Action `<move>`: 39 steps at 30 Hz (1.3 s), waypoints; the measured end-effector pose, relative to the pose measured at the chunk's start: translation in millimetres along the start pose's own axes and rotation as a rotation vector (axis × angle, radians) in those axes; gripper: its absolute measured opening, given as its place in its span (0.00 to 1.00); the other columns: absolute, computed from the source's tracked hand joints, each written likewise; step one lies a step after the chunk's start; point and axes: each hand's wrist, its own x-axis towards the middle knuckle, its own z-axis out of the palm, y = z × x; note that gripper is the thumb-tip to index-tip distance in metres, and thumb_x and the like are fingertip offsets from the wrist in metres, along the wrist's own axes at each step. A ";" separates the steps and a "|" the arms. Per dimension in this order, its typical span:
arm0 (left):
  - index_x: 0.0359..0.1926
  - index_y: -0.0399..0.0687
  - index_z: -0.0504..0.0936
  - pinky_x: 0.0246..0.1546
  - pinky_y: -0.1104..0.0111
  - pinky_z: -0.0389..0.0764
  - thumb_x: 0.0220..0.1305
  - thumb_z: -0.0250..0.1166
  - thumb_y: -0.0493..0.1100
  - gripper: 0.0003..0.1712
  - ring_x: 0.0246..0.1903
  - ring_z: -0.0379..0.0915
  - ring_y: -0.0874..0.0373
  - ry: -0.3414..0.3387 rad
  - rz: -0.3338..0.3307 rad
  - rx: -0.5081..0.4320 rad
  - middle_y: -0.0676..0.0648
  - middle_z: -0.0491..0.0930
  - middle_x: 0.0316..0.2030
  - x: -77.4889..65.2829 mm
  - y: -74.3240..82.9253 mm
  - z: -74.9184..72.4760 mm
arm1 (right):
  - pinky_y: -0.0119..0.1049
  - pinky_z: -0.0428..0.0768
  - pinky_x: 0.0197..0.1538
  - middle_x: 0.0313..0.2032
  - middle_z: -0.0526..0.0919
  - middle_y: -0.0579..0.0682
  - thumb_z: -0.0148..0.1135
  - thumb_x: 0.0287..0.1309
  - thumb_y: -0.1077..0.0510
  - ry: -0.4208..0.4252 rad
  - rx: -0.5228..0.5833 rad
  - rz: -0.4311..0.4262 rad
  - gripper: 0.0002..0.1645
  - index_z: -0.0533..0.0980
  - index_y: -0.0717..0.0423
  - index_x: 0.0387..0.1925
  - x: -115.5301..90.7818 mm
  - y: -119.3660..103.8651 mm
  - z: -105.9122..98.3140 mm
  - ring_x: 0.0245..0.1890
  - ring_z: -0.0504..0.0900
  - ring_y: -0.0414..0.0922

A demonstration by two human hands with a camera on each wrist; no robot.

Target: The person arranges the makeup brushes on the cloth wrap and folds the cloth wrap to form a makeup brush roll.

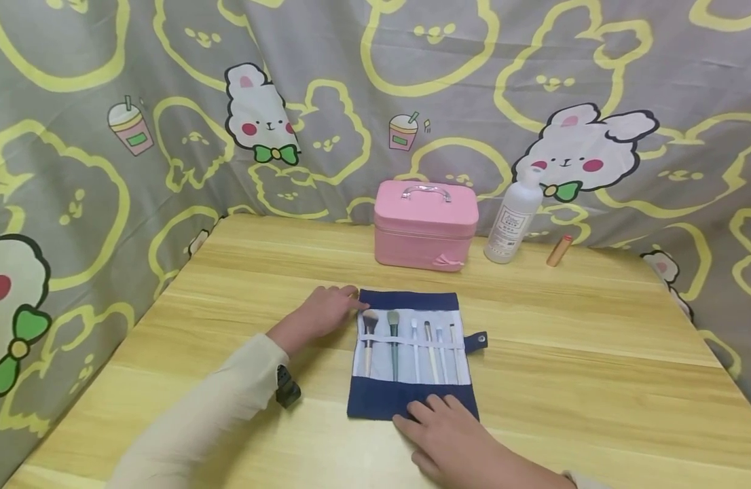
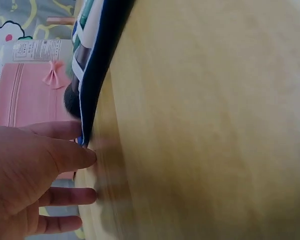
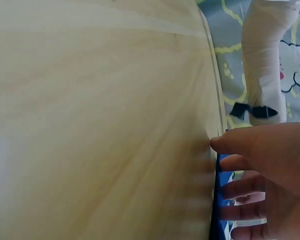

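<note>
A navy brush roll lies unfolded on the table, its pale inside facing up. Several makeup brushes stand in its elastic loops, among them a dark fluffy powder brush and a green-handled brush. At the upper left corner, my left hand pinches the roll's edge between thumb and index finger; the left wrist view shows that corner between them. My right hand rests on the lower navy flap with its fingers extended, the thumb near the bottom edge.
Behind the roll stands a pink case with a metal handle. To its right are a white bottle and a small orange tube. A snap strap sticks out right of the roll. Patterned curtain surrounds the table's back and sides.
</note>
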 end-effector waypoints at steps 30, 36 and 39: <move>0.41 0.58 0.83 0.46 0.52 0.70 0.52 0.64 0.44 0.13 0.49 0.72 0.50 0.026 0.194 -0.087 0.48 0.79 0.47 -53.7 66.8 -0.2 | 0.50 0.70 0.41 0.50 0.79 0.51 0.56 0.47 0.69 0.274 0.138 0.332 0.22 0.77 0.53 0.47 -62.8 113.3 -3.4 0.45 0.75 0.52; 0.48 0.58 0.80 0.49 0.55 0.67 0.52 0.65 0.45 0.19 0.43 0.72 0.57 -0.018 0.201 -0.130 0.55 0.78 0.40 -56.9 76.1 -0.3 | 0.54 0.68 0.45 0.51 0.77 0.53 0.54 0.42 0.75 0.292 0.180 0.292 0.26 0.77 0.56 0.45 -65.4 125.7 -2.2 0.48 0.74 0.55; 0.54 0.57 0.77 0.51 0.55 0.66 0.53 0.65 0.47 0.24 0.46 0.71 0.58 -0.032 0.183 -0.147 0.54 0.76 0.43 -58.3 77.9 1.7 | 0.56 0.67 0.48 0.51 0.77 0.54 0.56 0.39 0.74 0.288 0.186 0.274 0.27 0.77 0.58 0.46 -68.8 124.7 -1.4 0.50 0.73 0.56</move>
